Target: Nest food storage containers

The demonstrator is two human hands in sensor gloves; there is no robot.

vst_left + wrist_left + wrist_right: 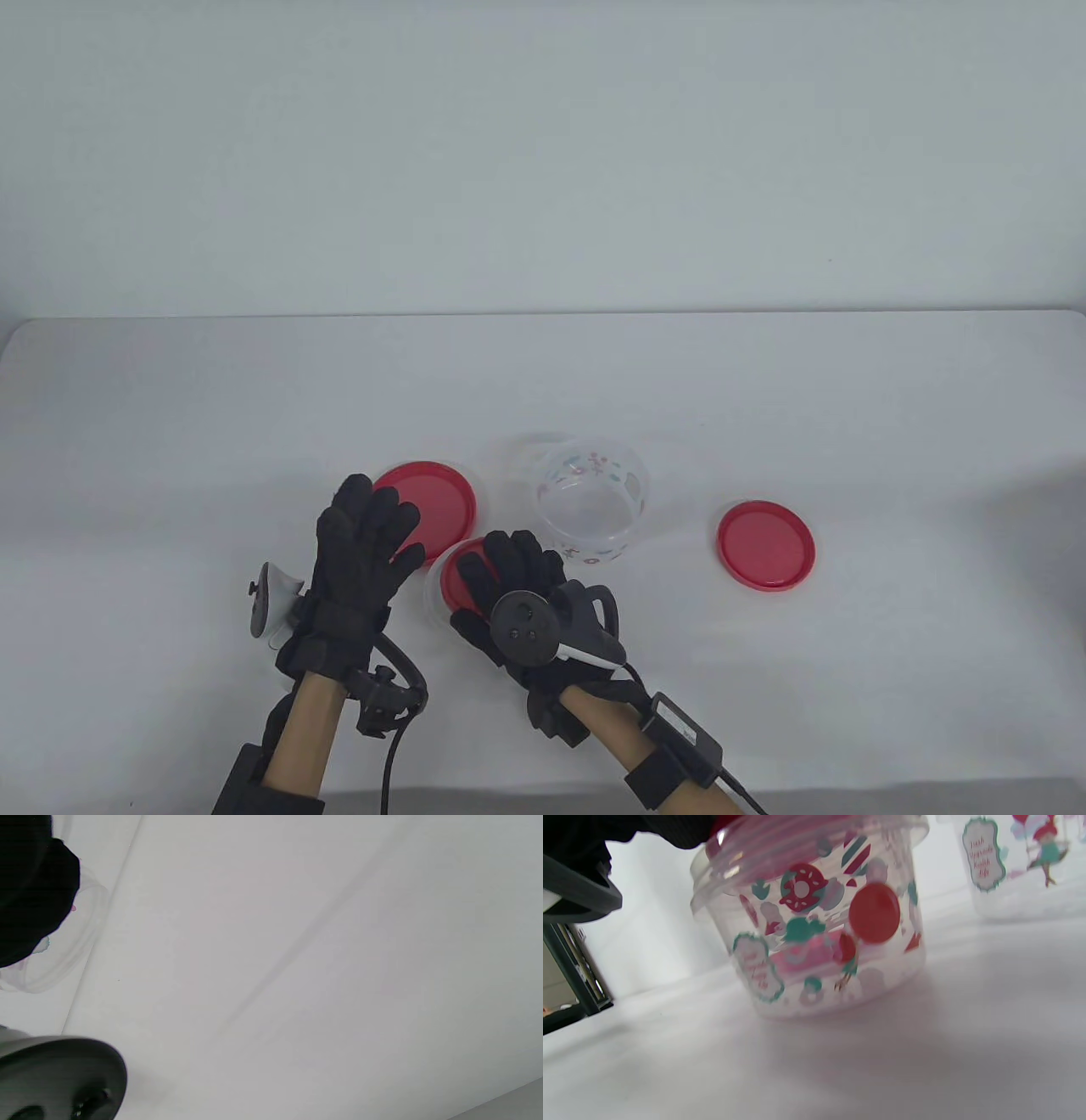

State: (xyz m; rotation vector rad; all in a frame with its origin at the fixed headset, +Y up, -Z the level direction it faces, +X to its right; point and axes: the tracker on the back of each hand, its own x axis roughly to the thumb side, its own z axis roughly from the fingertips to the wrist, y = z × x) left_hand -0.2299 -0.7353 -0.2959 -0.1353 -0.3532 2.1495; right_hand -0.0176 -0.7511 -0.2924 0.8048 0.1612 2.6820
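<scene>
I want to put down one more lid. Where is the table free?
Free: the table right of the lone red lid, and the far strip behind the open container. Crowded: near the left hand and right hand.

Right hand (509, 586) covers most of a red round lid (462, 577); the patterned clear plastic container (814, 938) beneath it looks blurred.

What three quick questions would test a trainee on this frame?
1. True or false: the open tub has a lid on it.
2. How many red lids are in the table view?
3. What does the right hand rest on: A) a bare lid, B) the lidded tub, C) the table?

Key: 1 false. 2 three: left lid, right lid, and the one on the lidded tub. 3 B.
</scene>
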